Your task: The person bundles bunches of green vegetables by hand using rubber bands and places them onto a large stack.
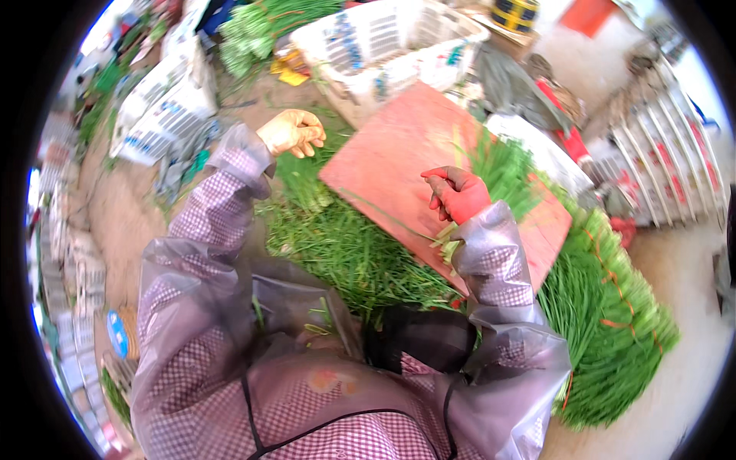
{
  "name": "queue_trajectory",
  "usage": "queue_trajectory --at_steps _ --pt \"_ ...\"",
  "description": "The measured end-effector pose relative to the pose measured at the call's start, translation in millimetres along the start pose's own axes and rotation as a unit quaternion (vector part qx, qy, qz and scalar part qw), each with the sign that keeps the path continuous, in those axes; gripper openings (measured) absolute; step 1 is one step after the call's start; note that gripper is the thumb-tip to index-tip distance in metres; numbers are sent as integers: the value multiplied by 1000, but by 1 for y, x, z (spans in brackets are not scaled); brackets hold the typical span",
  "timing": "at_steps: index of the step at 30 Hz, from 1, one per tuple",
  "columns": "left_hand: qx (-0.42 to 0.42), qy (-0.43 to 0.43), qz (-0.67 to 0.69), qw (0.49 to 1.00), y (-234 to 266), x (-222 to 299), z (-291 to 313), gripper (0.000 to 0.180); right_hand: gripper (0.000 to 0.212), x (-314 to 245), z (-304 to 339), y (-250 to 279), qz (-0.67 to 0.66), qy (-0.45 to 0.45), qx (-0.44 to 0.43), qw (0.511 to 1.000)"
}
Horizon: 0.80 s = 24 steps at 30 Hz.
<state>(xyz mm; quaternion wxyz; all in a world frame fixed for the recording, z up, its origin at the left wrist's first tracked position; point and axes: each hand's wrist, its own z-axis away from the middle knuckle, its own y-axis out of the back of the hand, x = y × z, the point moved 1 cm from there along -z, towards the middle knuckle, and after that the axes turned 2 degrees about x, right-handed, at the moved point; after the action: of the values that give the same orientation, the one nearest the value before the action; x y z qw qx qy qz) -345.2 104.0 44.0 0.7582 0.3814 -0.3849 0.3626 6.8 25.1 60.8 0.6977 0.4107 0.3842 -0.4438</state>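
Note:
My left hand (292,133), in a cream-coloured glove, hangs over loose chives (307,182) beside the left corner of a red board (391,157). Its fingers are loosely bent and apart, with nothing seen in them. Above the board is my right hand (458,196), in a red glove with darkened fingertips. Its fingers are curled together; whatever they may hold is too small to make out. A loose heap of chives (502,170) lies on the board just past this hand. Several pale stalks (447,247) lie on the board near my right wrist.
Tied chive bundles (613,322) with orange bands line the board's right side. Green trimmings (353,257) cover the ground before me. A white plastic basket (383,46) stands beyond the board, another crate (169,107) at the left. More chives (268,31) lie at the back.

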Motion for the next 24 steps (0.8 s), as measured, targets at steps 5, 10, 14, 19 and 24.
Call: queue_trajectory --at_steps 5,10,14,19,24 --pt "-13 67 113 991 54 -129 32 31 31 12 -38 -134 219 52 -204 953" --pt "21 157 264 951 39 -278 58 35 38 128 -88 -263 347 42 -324 879" --pt "35 205 345 915 10 -381 64 38 40 146 -123 -306 297 -50 -265 916" --pt "32 293 396 870 -11 -380 -5 51 49 196 -197 -315 267 22 -31 963" --pt "53 368 432 822 -25 -398 -74 57 55 212 -267 -316 312 30 56 948"
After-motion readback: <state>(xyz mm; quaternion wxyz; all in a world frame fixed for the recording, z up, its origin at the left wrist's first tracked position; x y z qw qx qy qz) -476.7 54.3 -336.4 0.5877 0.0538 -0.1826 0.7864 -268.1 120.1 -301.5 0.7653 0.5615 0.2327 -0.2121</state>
